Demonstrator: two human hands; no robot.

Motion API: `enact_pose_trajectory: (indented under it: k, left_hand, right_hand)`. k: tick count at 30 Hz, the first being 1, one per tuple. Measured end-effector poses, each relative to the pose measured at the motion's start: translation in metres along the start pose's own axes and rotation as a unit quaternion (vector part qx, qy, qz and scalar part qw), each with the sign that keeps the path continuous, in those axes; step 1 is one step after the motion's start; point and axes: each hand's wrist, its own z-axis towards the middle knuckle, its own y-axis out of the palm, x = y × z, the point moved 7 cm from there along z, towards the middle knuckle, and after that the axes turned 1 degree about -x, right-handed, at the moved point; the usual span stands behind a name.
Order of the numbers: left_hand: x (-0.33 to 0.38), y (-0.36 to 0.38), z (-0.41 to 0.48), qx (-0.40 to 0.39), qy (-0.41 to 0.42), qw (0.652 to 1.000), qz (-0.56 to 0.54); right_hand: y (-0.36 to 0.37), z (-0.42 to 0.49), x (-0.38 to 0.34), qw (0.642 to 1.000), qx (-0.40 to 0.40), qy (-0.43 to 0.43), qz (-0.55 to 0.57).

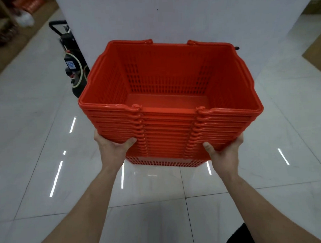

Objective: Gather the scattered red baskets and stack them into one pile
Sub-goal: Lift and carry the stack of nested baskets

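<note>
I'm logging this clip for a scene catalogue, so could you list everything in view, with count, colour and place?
stack of baskets: one nested pile, exact count hard to tell, red, centre of view, held above the floor
floor: one, glossy white tiles, all around
white wall panel: one, white, directly behind the stack
wheeled machine: one, black with a handle, on the floor left of the stack beside the panel
shelves with goods: blurred, brown, top left corner
dark object: one, black, bottom right edge, unclear what
left hand: one, gripping the stack's lower left
right hand: one, gripping the stack's lower right
</note>
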Motion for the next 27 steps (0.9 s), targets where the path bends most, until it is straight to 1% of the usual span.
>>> enact_pose_trajectory:
  k: [4, 8, 13, 20, 27]
  left_hand:
    - [-0.002, -0.008, -0.004, 0.005, -0.013, 1.000, -0.014]
    - [-0.009, -0.032, -0.021, 0.029, -0.030, 0.999, -0.008]
    - [-0.011, -0.056, -0.037, 0.066, -0.023, 0.998, 0.002]
    - [-0.003, -0.051, -0.028, 0.109, -0.020, 0.994, 0.002]
    - [-0.007, -0.042, -0.033, 0.139, -0.036, 0.989, 0.019]
  right_hand:
    - [0.000, -0.008, -0.006, 1.000, 0.005, -0.009, -0.002]
    - [0.005, -0.028, -0.009, 1.000, -0.018, 0.002, 0.008]
    - [0.016, -0.033, -0.020, 0.999, -0.041, -0.009, 0.025]
    - [0.024, -0.009, -0.020, 0.999, -0.030, -0.021, 0.029]
    - [0.037, 0.018, -0.012, 0.997, -0.061, -0.021, 0.044]
